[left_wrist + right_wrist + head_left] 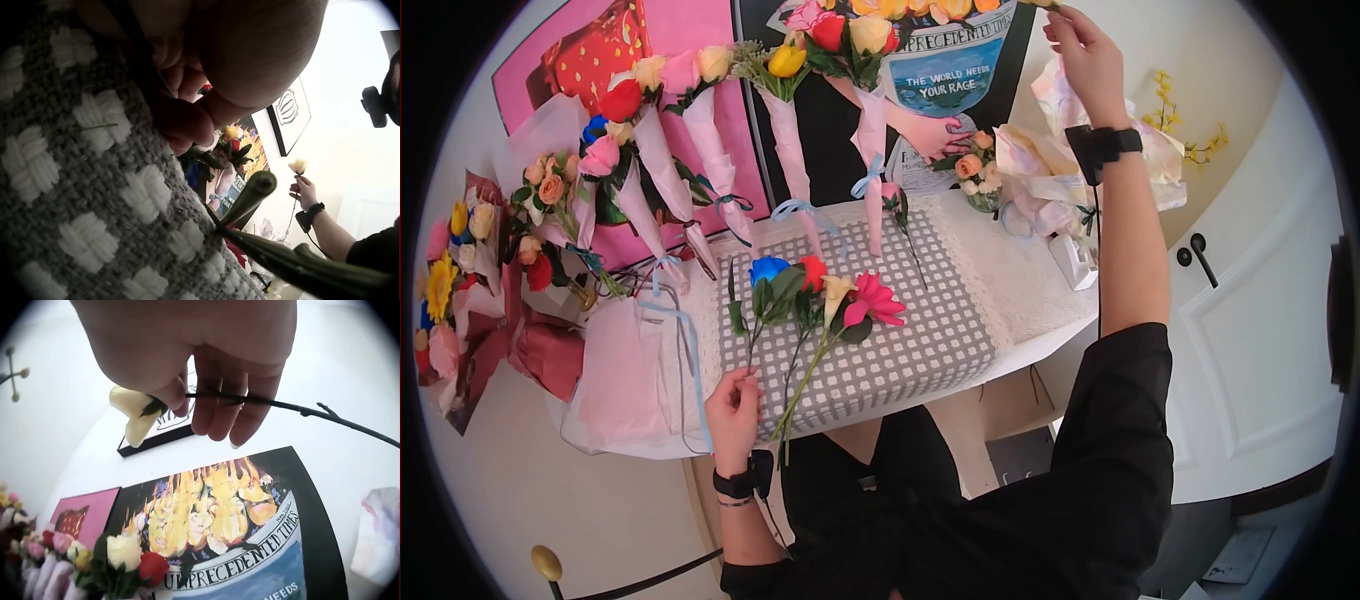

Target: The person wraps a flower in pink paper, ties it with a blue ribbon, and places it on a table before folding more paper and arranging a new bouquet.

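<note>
My right hand (1090, 65) is raised high at the upper right and pinches a pale yellow rose (134, 412) by its dark stem, close under the bloom. The left hand (733, 412) is low at the table's front edge, its thumb and fingers pinching the thin dark stem of a blue rose (768, 268). That rose lies on the grey-and-white checked cloth (940, 345). Beside it lie a red flower (812, 272), a cream lily-like flower (836, 290) and a bright pink flower (878, 300). Their green stem ends (259, 184) show close to the left hand.
Several pink-wrapped bouquets (790, 150) lean along the back against pictures. Pink wrapping paper (620, 370) and blue ribbon (685, 320) lie at the left. A small vase of roses (980, 180) and a white box (1072, 262) stand at the right. One pink rose (895, 200) lies behind.
</note>
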{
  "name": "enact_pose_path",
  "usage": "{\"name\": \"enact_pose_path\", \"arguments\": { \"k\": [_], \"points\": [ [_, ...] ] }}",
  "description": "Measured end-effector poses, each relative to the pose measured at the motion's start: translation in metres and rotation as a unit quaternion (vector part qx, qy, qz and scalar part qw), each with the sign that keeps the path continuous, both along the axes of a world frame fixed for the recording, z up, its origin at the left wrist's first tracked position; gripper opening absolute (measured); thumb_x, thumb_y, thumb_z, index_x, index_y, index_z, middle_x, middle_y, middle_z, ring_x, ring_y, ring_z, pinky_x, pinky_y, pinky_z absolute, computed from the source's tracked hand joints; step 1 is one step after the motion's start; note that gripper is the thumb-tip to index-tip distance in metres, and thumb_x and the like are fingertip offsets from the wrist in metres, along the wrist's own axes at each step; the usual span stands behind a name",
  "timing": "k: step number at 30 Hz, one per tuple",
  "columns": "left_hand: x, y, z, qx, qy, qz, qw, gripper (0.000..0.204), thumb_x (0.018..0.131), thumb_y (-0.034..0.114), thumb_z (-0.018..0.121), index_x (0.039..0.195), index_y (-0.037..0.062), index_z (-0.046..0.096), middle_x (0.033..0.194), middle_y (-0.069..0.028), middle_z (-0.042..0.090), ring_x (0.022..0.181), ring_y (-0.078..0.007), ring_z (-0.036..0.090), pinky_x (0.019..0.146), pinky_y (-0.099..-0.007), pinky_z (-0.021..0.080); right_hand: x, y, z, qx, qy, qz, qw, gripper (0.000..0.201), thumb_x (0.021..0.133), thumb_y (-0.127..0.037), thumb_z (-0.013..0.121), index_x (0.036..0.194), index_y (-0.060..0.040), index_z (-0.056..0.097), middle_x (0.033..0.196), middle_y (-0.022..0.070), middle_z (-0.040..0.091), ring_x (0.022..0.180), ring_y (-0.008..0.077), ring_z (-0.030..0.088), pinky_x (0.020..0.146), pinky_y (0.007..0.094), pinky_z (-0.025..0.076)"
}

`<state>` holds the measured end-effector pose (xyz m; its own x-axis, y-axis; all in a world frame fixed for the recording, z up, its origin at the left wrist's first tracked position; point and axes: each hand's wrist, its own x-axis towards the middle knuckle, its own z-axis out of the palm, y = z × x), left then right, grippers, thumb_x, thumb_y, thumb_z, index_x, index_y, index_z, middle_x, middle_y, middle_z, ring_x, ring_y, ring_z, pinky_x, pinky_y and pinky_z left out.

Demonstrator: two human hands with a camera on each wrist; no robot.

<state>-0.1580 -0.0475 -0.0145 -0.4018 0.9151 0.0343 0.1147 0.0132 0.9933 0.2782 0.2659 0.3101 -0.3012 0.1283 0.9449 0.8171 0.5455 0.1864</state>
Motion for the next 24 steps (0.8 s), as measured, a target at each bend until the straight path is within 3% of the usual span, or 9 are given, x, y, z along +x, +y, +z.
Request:
{"name": "enact_pose_path", "arguments": {
  "k": [4, 6, 10, 11, 15, 17, 18, 20, 24],
  "points": [
    [0.0, 0.0, -0.004, -0.003, 0.014, 0.0, 1.0, 0.02, 0.099, 0.014, 0.058, 0.112, 0.0004, 0.065, 0.075, 0.0009, 0.059, 0.059, -0.0038, 0.05, 0.048, -0.0191, 0.04, 0.017, -0.034, 0.026, -0.23, 0.311, 0.254, 0.887, 0.029, 0.093, -0.007, 0.059, 0.12, 0.0027, 0.065, 0.112, 0.0149, 0.068, 0.098, 0.024, 0.066, 0.083, 0.034, 0.057],
    [0.0, 0.0, -0.002, -0.001, 0.007, 0.0, 1.0, 0.019, 0.098, 0.013, 0.058, 0.111, 0.0002, 0.065, 0.074, 0.0005, 0.059, 0.059, -0.004, 0.051, 0.049, -0.0195, 0.041, 0.033, -0.07, 0.04, -0.039, -0.003, -0.048, 0.998, 0.031, 0.095, -0.006, 0.057, 0.124, 0.0039, 0.062, 0.113, 0.0142, 0.064, 0.096, 0.0236, 0.065, 0.083, 0.0351, 0.059],
    [0.001, 0.0, -0.003, 0.0, 0.015, -0.001, 1.0, 0.018, 0.097, 0.011, 0.058, 0.11, -0.0002, 0.065, 0.074, 0.0003, 0.06, 0.059, -0.0042, 0.052, 0.049, -0.0201, 0.042, 0.048, -0.096, 0.055, -0.154, 0.231, 0.294, 0.915, 0.024, 0.091, 0.001, 0.06, 0.114, 0.0043, 0.061, 0.103, 0.0139, 0.058, 0.091, 0.0236, 0.064, 0.083, 0.0383, 0.06],
    [0.001, 0.0, -0.004, 0.005, 0.018, 0.001, 1.0, 0.018, 0.097, 0.011, 0.058, 0.11, -0.0005, 0.065, 0.074, 0.0004, 0.059, 0.059, -0.0041, 0.051, 0.049, -0.0203, 0.042, 0.023, -0.123, 0.049, 0.005, 0.056, -0.025, 0.998, 0.017, 0.095, -0.001, 0.054, 0.109, 0.004, 0.061, 0.097, 0.0111, 0.057, 0.088, 0.0224, 0.063, 0.079, 0.0375, 0.06],
    [0.001, -0.001, -0.004, 0.0, 0.023, 0.002, 1.0, 0.018, 0.097, 0.011, 0.058, 0.11, -0.0004, 0.065, 0.073, 0.0006, 0.059, 0.058, -0.004, 0.051, 0.049, -0.0201, 0.042, 0.035, -0.121, 0.044, 0.061, -0.019, -0.03, 0.998, 0.017, 0.094, -0.003, 0.056, 0.109, 0.0048, 0.061, 0.097, 0.0106, 0.059, 0.085, 0.021, 0.062, 0.077, 0.0349, 0.058],
    [0.002, -0.001, -0.004, 0.01, 0.016, 0.0, 1.0, 0.018, 0.098, 0.01, 0.058, 0.111, -0.0006, 0.065, 0.073, 0.0008, 0.059, 0.058, -0.004, 0.051, 0.05, -0.02, 0.041, 0.026, -0.115, 0.034, -0.216, 0.327, 0.396, 0.83, 0.026, 0.087, 0.001, 0.062, 0.112, 0.005, 0.06, 0.097, 0.0112, 0.06, 0.083, 0.0195, 0.061, 0.074, 0.033, 0.056],
    [0.002, -0.001, -0.004, 0.009, 0.016, 0.002, 1.0, 0.018, 0.098, 0.01, 0.058, 0.111, -0.0006, 0.065, 0.073, 0.0008, 0.059, 0.058, -0.004, 0.051, 0.05, -0.02, 0.041, 0.03, -0.126, 0.032, -0.298, 0.152, 0.431, 0.838, 0.042, 0.082, 0.005, 0.065, 0.123, 0.0054, 0.056, 0.109, 0.0135, 0.062, 0.094, 0.0204, 0.062, 0.083, 0.0314, 0.053],
    [0.001, -0.001, -0.005, 0.015, 0.022, -0.002, 1.0, 0.019, 0.098, 0.01, 0.058, 0.111, -0.0009, 0.065, 0.073, 0.001, 0.059, 0.058, -0.004, 0.051, 0.05, -0.0199, 0.042, -0.007, -0.102, 0.013, -0.288, 0.287, 0.357, 0.841, 0.028, 0.098, -0.027, 0.061, 0.115, -0.0057, 0.069, 0.083, 0.0029, 0.07, 0.073, 0.0074, 0.063, 0.06, 0.0246, 0.047],
    [-0.001, 0.001, -0.01, 0.016, 0.013, 0.0, 1.0, 0.019, 0.098, 0.01, 0.058, 0.111, -0.0012, 0.065, 0.074, 0.0009, 0.059, 0.059, -0.0042, 0.052, 0.05, -0.0198, 0.042, -0.049, -0.085, -0.038, -0.397, 0.3, 0.349, 0.794, 0.02, 0.095, -0.025, 0.066, 0.098, -0.0055, 0.068, 0.079, 0.0038, 0.07, 0.059, 0.0059, 0.057, 0.051, 0.021, 0.046]
  ]
}}
